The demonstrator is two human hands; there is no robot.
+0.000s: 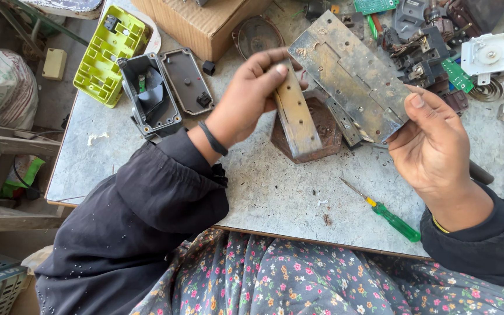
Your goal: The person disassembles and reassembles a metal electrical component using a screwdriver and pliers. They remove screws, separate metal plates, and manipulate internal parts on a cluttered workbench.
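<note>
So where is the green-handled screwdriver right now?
In the head view, the green-handled screwdriver lies on the table near its front edge, just below the right hand, touched by neither hand.

Repair workshop: worn table strewn with circuit boards, dismantled casings, screwdriver.

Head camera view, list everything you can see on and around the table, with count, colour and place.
metal plate: one, rusty grey, held above table centre
metal bar: one, tan, in left hand
screwdriver: one, green handle, front of table
plastic frame: one, lime green, back left
housing: one, grey, open, left
cardboard box: one, brown, back
circuit boards: two, green, back right
table: one, grey
left hand: grips bar
right hand: grips plate
</note>
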